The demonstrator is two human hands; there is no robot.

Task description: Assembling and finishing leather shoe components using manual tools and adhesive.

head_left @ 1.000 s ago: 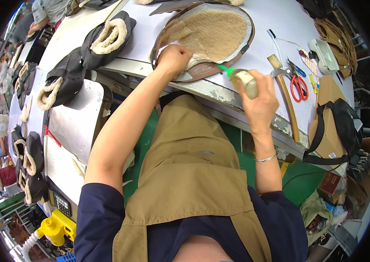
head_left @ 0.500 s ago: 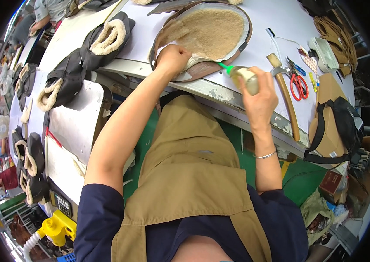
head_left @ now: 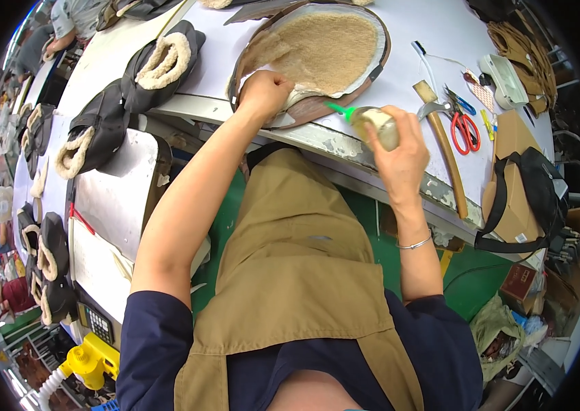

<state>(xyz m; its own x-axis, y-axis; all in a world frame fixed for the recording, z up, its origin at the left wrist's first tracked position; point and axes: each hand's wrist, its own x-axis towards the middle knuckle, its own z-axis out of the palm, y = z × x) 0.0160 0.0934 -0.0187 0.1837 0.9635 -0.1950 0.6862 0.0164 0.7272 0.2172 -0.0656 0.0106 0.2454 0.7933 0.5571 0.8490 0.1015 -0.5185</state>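
Observation:
On the white table lies a large rounded piece with a beige fleece lining [head_left: 331, 51] and a dark brown outer edge. My left hand [head_left: 266, 94] is closed at its near left side, pinching the pale edge of the lining; the fingertips are partly hidden. In my right hand [head_left: 403, 147] is a clear squeeze bottle [head_left: 377, 129] with a green nozzle and pale contents. Its nozzle tip points left, over the bare brown border [head_left: 310, 109] close to the table's front edge. I cannot tell whether the tip touches the border.
Right of the bottle lie a hammer [head_left: 444, 151], red-handled scissors [head_left: 466, 130], blue-handled pliers [head_left: 461, 101] and a brush [head_left: 425, 60]. A black bag [head_left: 530, 198] rests on a cardboard box further right. Black fleece-lined shoes [head_left: 163, 65] stand at left, near a metal surface [head_left: 115, 175].
My right hand has drawn the bottle slightly left along the brown border. The left hand keeps its hold on the lining edge.

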